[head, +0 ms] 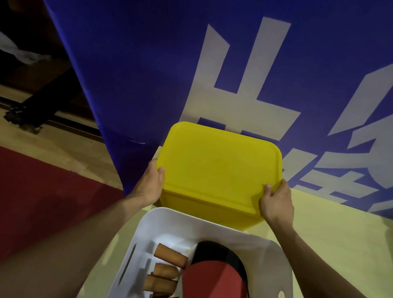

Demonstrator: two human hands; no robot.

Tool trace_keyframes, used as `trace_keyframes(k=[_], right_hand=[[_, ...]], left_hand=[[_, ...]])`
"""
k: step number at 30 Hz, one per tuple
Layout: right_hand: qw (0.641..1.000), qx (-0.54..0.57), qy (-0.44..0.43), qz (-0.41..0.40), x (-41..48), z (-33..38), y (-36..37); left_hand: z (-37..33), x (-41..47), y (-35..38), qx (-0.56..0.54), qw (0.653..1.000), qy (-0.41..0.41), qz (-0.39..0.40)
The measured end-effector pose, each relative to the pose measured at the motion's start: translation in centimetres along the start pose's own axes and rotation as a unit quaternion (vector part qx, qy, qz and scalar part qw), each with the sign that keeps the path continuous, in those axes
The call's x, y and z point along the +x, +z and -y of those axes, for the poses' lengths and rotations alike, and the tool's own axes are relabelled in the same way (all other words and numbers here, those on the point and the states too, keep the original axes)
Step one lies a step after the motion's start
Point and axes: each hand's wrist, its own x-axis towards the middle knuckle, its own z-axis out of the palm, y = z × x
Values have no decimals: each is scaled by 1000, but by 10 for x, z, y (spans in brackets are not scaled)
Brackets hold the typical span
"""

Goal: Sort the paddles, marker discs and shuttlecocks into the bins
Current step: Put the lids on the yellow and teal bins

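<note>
A yellow lid lies flat on top of a yellow bin at the centre. My left hand grips the lid's left edge, thumb on top. At the lid's right front corner my right hand holds the edge the same way. Nearer to me stands a white bin holding several paddles, red and black faces stacked, wooden handles pointing left. What is inside the yellow bin is hidden by the lid. No marker discs or shuttlecocks show.
A blue banner with large white characters hangs right behind the yellow bin. The bins stand on a pale yellow floor; dark red floor lies to the left. A dark furniture leg stands at far left.
</note>
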Motion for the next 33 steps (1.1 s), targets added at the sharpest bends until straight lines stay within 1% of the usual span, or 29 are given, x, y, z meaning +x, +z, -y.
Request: trace_keyframes(k=[5,9,11,13,15,18,21,24,30,33], right_hand=[[999,-26,4,-30,-3,4,2],[998,-47,9,-38,-6,5,2],[998,-56,8,-18,-5,6,0],[998,-63,17,15,-3,8,-5],[996,-85,18,36,-4,9,-15],[990,-131,-37,39,-12,8,-35],[987,-113,-97,66,-23,7,-62],[976,-108,-160,102,-35,3,-94],[965,-80,-230,100,-70,-28,-172],[961,-69,-254,86,-90,-63,-221]], left_hand=[[3,3,-1,21,1000,2,13],[3,2,-2,77,996,43,11],[-1,0,-3,127,990,58,-18],[-7,-3,-4,206,970,114,-65],[-18,-8,-4,222,960,154,-78],[-47,-23,2,200,964,168,-42],[-81,-44,11,159,966,205,2],[-120,-72,19,103,966,233,37],[-190,-143,52,59,961,264,55],[-225,-189,80,40,957,282,60]])
